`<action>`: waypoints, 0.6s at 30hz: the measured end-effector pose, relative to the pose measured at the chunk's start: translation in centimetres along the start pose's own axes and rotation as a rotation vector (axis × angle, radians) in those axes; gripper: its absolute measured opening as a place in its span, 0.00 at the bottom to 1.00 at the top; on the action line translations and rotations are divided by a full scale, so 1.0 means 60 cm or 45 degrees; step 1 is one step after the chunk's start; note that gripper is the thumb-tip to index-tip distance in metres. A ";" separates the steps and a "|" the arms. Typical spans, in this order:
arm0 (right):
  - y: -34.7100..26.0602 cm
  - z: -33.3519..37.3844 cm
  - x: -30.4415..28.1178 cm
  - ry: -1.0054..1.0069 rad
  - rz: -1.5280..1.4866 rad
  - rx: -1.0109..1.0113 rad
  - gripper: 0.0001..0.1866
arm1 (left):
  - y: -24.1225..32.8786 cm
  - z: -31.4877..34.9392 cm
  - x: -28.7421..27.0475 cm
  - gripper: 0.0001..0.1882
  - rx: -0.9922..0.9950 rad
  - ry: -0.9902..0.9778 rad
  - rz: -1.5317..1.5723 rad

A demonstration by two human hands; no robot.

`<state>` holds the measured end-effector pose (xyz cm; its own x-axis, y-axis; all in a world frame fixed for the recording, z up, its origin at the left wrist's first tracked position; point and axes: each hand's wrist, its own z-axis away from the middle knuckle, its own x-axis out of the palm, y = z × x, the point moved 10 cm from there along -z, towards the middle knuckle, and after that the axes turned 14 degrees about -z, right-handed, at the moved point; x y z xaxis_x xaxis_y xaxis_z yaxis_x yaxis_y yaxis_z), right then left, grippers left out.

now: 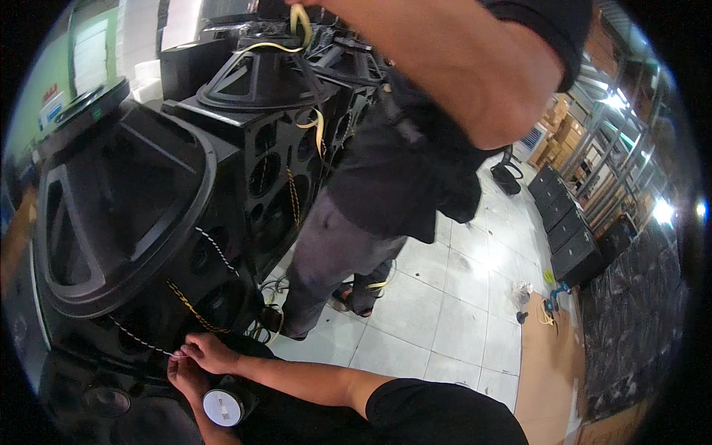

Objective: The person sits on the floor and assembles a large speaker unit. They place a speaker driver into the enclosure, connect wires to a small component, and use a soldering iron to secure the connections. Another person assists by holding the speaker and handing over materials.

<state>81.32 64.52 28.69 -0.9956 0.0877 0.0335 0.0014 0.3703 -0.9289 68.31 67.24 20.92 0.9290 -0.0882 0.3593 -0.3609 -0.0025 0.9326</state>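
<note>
My right hand [211, 351] and my left hand [187, 377] meet at the end of a twisted black-and-white wire [142, 343], both pinching it. The wire comes out of a black speaker cabinet [232, 159] below a big cone-shaped loudspeaker driver [122, 204], which lies on the cabinet with its frame upward. A yellow-and-black twisted wire [187, 305] hangs just above my hands. A second black-and-white wire [217, 251] hangs farther up. Beside my left wrist sits a black round part with a silver disc face [224, 408]; its kind is unclear.
Another person [356, 200] stands close ahead, an arm stretched over a second driver [259, 78], with a pale yellow strip [302, 26] at the hand. Cables lie by their feet. Cardboard [545, 371], a power tool [552, 302] and stacked black boxes [567, 226] are at the right.
</note>
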 end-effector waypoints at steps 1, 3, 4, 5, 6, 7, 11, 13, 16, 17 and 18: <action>-0.012 0.003 -0.002 0.038 0.054 -0.125 0.11 | -0.011 -0.001 -0.009 0.04 -0.014 0.017 0.036; -0.011 0.008 0.000 0.015 0.083 -0.105 0.10 | -0.001 0.010 0.005 0.04 -0.055 0.049 0.105; -0.015 0.015 -0.008 0.033 0.037 -0.125 0.09 | -0.008 0.014 0.013 0.04 -0.082 0.069 0.130; -0.021 0.017 -0.010 0.048 -0.014 -0.149 0.09 | -0.011 0.014 0.013 0.05 -0.105 0.092 0.151; -0.024 0.018 -0.016 0.044 -0.027 -0.181 0.07 | -0.017 0.015 0.015 0.05 -0.128 0.119 0.174; -0.013 0.019 -0.024 0.038 -0.049 -0.185 0.07 | -0.025 0.017 0.019 0.05 -0.151 0.151 0.201; -0.056 0.000 -0.003 -0.067 -0.016 -0.387 0.04 | -0.039 -0.017 0.016 0.11 -0.174 -0.246 0.428; -0.123 0.005 0.018 -0.247 0.011 -0.555 0.12 | -0.035 -0.007 -0.013 0.12 -0.164 -0.038 0.290; -0.129 0.010 0.039 -0.325 0.339 -0.585 0.17 | -0.038 0.004 -0.030 0.12 -0.160 0.203 0.072; -0.110 0.007 0.029 -0.278 0.470 -0.589 0.16 | -0.038 0.009 -0.005 0.10 -0.291 0.288 0.185; -0.110 0.011 0.040 -0.312 0.507 -0.642 0.13 | -0.011 0.016 0.001 0.08 -0.224 0.340 0.142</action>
<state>78.89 61.66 34.68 -0.9024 0.1167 -0.4148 0.3563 0.7435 -0.5660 68.50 66.27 20.25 0.8816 0.1857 0.4339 -0.4634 0.1667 0.8703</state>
